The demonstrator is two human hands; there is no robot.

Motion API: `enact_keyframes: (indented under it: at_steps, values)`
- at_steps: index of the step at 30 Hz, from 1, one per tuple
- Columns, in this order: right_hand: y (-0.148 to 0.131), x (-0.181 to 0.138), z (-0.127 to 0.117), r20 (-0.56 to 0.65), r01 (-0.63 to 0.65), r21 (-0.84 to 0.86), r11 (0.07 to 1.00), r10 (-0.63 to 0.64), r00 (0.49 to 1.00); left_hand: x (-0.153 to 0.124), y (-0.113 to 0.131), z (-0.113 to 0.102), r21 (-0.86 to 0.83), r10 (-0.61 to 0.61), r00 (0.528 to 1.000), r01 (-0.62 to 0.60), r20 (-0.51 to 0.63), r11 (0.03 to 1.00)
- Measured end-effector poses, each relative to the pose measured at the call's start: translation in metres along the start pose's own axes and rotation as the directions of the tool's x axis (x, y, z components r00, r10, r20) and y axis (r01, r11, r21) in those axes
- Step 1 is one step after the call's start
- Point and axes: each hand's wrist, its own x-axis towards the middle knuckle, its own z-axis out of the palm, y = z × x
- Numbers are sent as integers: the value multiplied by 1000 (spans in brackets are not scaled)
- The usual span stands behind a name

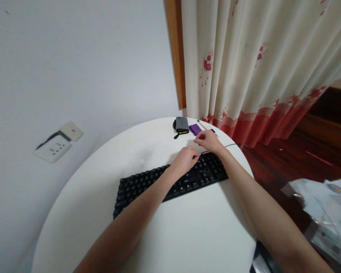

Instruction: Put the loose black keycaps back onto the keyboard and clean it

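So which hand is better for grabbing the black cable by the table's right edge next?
Probably the right hand: the black cable lies close beside it. The left hand is farther away at the keyboard, with the right forearm between.

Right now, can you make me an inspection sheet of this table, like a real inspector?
Surface: white table with a curved edge.
Job's things: black keyboard lying on it.
Clutter: grey pouch and purple item near the far edge.
Hands: left hand at the keyboard's far side, right hand farther back; any grip is unclear.
Cables: black cable near the right wrist, reaching the table's right edge.
Surroundings: wall socket, flowered curtain, reddish floor.
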Motion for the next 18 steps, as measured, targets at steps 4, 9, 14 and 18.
enact_keyframes:
  at_steps: [4, 9, 14, 18]
  values:
    - [5, 2, 2, 3, 27, -28, 999, -27, 1000, 0, 0, 4, 49, -13, 1000, 13, 5, 999]
    - [10, 3, 5, 16, 57, -52, 997, -56, 998, -2, -5, 5, -69, -66, 998, 65, -16, 996]
    - [8, 0, -2, 27, 42, -80, 996, -40, 999, -5, -12, 2, -274, -204, 974, 172, -94, 946]
    - [3, -6, -19, 225, 19, -64, 998, -4, 974, -5, -16, 4, -326, -334, 931, 273, -148, 905]
